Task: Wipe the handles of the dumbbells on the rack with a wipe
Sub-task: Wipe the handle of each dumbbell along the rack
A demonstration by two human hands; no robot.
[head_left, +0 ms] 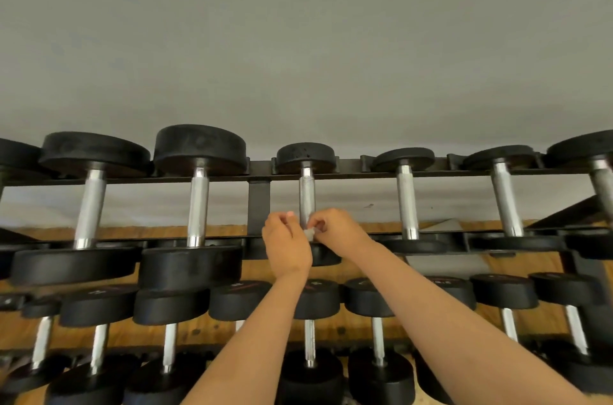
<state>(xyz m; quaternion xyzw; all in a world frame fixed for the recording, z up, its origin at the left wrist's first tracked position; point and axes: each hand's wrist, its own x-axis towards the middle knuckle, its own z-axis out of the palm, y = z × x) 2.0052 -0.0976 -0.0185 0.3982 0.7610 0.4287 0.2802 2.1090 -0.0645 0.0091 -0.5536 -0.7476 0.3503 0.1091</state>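
Both hands meet at the middle dumbbell [306, 157] on the rack's [365, 176] top tier. The wipe [308, 234], a small white wad, sits against the 6 o'clock end of that dumbbell's steel handle [306, 194], just above its near head.

The right hand [338, 229] comes in from 3 o'clock of the handle and pinches the wipe between thumb and fingertips. The left hand [287, 245] is at 9 o'clock of the handle, fingers curled and thumb raised beside the steel. Whether it also grips the wipe cannot be told, since its palm side is hidden.

Bigger dumbbells stand at 9 o'clock of the middle one and smaller ones at 3 o'clock, all with bare handles. At 6 o'clock, the lower tier [374, 302] shows labels on its black heads: pale digits and a red mark, too blurred to read. A grey wall [298, 39] fills everything toward 12 o'clock.
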